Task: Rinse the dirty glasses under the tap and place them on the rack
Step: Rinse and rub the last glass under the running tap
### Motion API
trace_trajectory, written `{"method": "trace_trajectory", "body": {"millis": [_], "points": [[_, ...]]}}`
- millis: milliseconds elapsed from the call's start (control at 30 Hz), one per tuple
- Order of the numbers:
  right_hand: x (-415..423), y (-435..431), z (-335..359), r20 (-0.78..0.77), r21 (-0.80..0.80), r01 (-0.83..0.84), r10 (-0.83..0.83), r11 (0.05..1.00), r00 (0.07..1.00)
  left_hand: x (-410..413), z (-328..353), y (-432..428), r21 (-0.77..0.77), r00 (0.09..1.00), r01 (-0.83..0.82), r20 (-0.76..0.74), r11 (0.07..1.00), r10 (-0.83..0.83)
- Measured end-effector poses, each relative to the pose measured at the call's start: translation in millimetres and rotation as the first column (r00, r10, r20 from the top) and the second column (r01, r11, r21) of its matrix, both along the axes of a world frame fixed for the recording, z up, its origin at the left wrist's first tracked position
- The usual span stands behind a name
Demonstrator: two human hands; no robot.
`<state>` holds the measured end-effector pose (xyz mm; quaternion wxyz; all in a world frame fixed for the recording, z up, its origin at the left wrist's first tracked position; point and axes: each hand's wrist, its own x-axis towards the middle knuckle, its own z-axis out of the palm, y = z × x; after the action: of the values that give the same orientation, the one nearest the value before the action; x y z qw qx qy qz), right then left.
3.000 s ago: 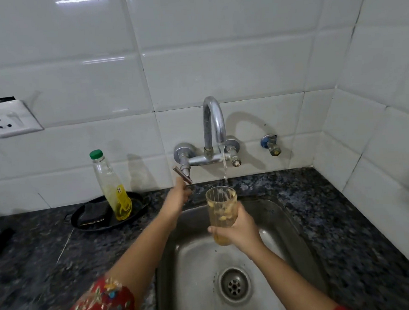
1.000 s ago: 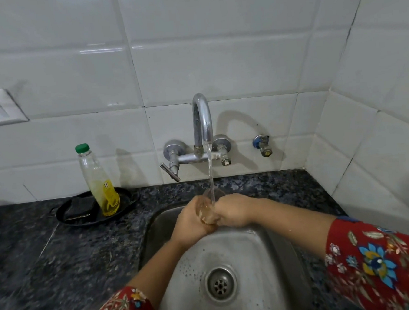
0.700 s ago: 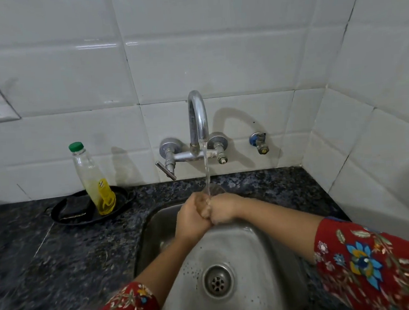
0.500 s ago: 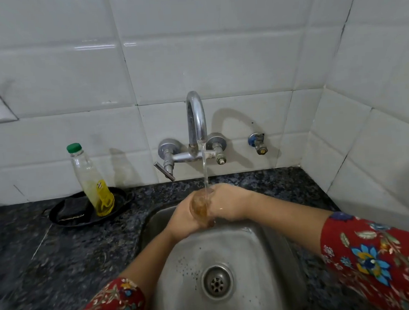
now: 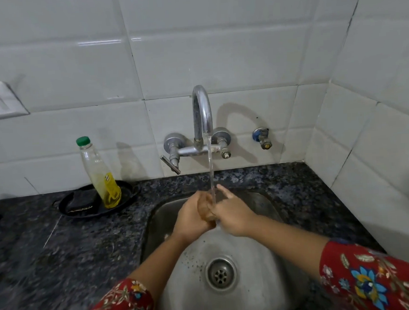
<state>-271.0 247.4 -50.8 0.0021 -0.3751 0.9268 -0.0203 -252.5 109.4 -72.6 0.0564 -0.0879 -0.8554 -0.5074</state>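
Glass (image 5: pixel 205 209) held over sink (image 5: pixel 254 262) in tap (image 5: pixel 202 111) stream; left hand (image 5: pixel 192 219) wraps it with curled fingers, right hand (image 5: pixel 233 215) grips too, index finger lifted. Best rinsing: turn slowly, rim tilted into water, grip firm.

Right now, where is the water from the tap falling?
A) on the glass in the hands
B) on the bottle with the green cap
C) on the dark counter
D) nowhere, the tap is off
A: the stream from the tap drops straight onto the glass, held between the left hand and the right hand above the sink.
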Motion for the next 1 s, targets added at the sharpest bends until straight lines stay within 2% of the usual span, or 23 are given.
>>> {"method": "trace_trajectory", "body": {"millis": [33, 67, 100, 133, 167, 200, 233, 367, 433, 500, 567, 600, 633, 667, 700, 733, 767, 800, 833, 867, 900, 933, 1000], "points": [[7.7, -5.6, -2.9, 0.172, -0.100, 0.144, -0.125, 0.985, 0.977, 0.7, -1.8, -1.4, -0.119, 0.998, -0.061, -0.020, 0.991, 0.059], [14.2, -9.9, -5.5, 0.372, -0.221, 0.292, -0.196, 0.931, 0.907, 0.5, -3.5, -4.7, -0.236, 0.996, -0.094, -0.031, 0.967, 0.089], [20.0, -13.3, -7.3, 0.582, -0.345, 0.459, -0.197, 0.818, 0.789, -1.1, -6.5, -9.1, -0.374, 0.995, -0.094, -0.067, 0.923, 0.075], [24.1, -15.5, -8.7, 0.760, -0.420, 0.627, -0.123, 0.656, 0.638, -2.7, -9.7, -12.9, -0.519, 0.995, -0.078, -0.095, 0.851, 0.033], [26.4, -16.0, -8.9, 0.871, -0.407, 0.757, -0.033, 0.511, 0.490, -3.1, -10.8, -15.8, -0.651, 0.994, -0.059, -0.108, 0.757, -0.016], [26.8, -14.1, -10.0, 0.925, -0.355, 0.832, 0.034, 0.425, 0.378, -2.7, -10.5, -18.6, -0.759, 0.994, -0.043, -0.100, 0.650, -0.051], [27.6, -11.7, -10.8, 0.953, -0.300, 0.869, 0.078, 0.394, 0.294, -1.5, -8.6, -20.7, -0.836, 0.994, -0.028, -0.081, 0.548, -0.073], [38.0, -9.0, -10.7, 0.981, -0.097, 0.925, 0.193, 0.368, 0.026, 4.1, -4.3, -27.4, -0.979, 0.995, 0.017, -0.004, 0.203, -0.101], [41.3, -7.2, -15.9, 0.972, -0.021, 0.959, 0.229, 0.281, -0.046, 5.0, -3.6, -29.6, -0.997, 0.994, 0.014, 0.006, 0.078, -0.112], [45.4, -6.2, -20.0, 0.957, 0.009, 0.982, 0.284, 0.190, -0.064, 7.1, 0.4, -29.4, -1.000, 0.993, 0.016, 0.016, 0.004, -0.116], [48.0, -6.5, -20.7, 0.958, -0.016, 0.988, 0.286, 0.155, -0.029, 6.0, 5.0, -29.7, -1.000, 0.993, 0.020, 0.017, 0.018, -0.114], [49.4, -8.3, -19.8, 0.967, -0.065, 0.986, 0.254, 0.150, 0.025, 4.6, 7.3, -29.8, -0.996, 0.994, 0.039, 0.031, 0.074, -0.109], [50.4, -10.7, -19.9, 0.972, -0.152, 0.977, 0.203, 0.149, 0.121, 2.4, 9.7, -30.3, -0.986, 0.995, 0.069, 0.056, 0.152, -0.083], [50.5, -12.6, -21.4, 0.956, -0.287, 0.942, 0.107, 0.172, 0.272, -2.3, 8.6, -32.2, -0.958, 0.994, 0.103, 0.090, 0.269, -0.058], [50.8, -13.2, -23.0, 0.889, -0.446, 0.863, 0.006, 0.238, 0.457, -6.8, 7.8, -33.8, -0.889, 0.986, 0.158, 0.162, 0.430, -0.027], [48.7, -11.8, -26.5, 0.768, -0.580, 0.736, -0.067, 0.350, 0.637, -11.2, 5.8, -35.3, -0.748, 0.966, 0.217, 0.256, 0.627, -0.030], [45.2, -8.4, -28.3, 0.623, -0.661, 0.580, -0.083, 0.476, 0.778, -16.5, 2.9, -37.0, -0.536, 0.932, 0.277, 0.352, 0.798, -0.088], [38.4, -1.9, -28.9, 0.440, -0.679, 0.391, -0.082, 0.621, 0.895, -20.4, 1.3, -36.4, -0.290, 0.900, 0.325, 0.386, 0.900, -0.201], [29.5, 6.4, -25.1, 0.202, -0.614, 0.167, -0.050, 0.771, 0.978, -24.4, -2.3, -36.1, -0.117, 0.878, 0.353, 0.385, 0.928, -0.285], [18.1, 15.0, -21.5, -0.044, -0.453, -0.059, 0.043, 0.889, 0.998, -29.0, -5.6, -35.7, -0.001, 0.865, 0.372, 0.362, 0.928, -0.347], [5.1, 22.4, -19.2, -0.201, -0.262, -0.226, 0.176, 0.938, 0.964, -31.8, -7.2, -34.0, 0.031, 0.860, 0.386, 0.350, 0.922, -0.372], [-4.6, 28.5, -13.9, -0.219, -0.121, -0.306, 0.276, 0.944, 0.936, -33.2, -9.7, -30.9, 0.055, 0.857, 0.399, 0.332, 0.915, -0.394], [-16.7, 35.0, -3.7, -0.161, -0.017, -0.347, 0.340, 0.938, 0.927, -35.1, -15.0, -23.2, 0.088, 0.881, 0.369, 0.283, 0.925, -0.379]]}}
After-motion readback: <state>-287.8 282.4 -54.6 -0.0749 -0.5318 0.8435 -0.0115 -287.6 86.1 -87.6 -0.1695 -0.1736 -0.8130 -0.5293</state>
